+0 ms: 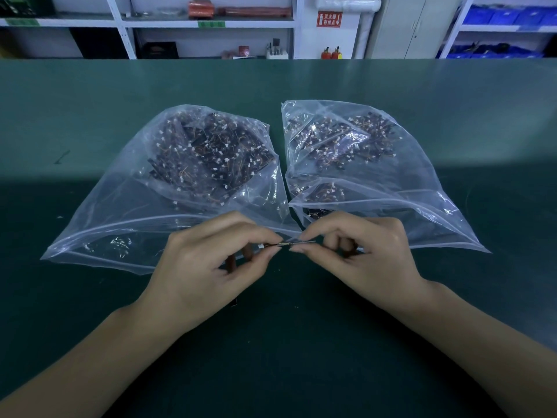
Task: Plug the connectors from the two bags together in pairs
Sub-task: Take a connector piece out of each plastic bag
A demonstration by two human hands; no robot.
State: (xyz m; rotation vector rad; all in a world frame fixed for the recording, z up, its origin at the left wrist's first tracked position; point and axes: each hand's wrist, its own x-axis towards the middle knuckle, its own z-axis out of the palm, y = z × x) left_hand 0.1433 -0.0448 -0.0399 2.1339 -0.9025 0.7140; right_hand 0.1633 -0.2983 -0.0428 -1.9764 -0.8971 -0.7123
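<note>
Green tabletop [90,297] carries two clear bags, left bag [144,206] and right bag [376,176], both containing connectors. Left hand [208,267] and right hand [367,254] each pinch one end of a connector pair [286,244] just before the bag openings.

A dark green counter [90,297] fills the view, its far part lit brighter than the near part. Two clear zip bags lie directly on it, side by side and touching at their near inner corners. The left bag [126,206] sits at about eleven o'clock from the middle of the counter, the right bag [401,188] at about one o'clock. Each holds a heap of small dark connector pieces with white plugs and thin wires. A short dark scratch [62,157] marks the counter at nine o'clock.
</note>
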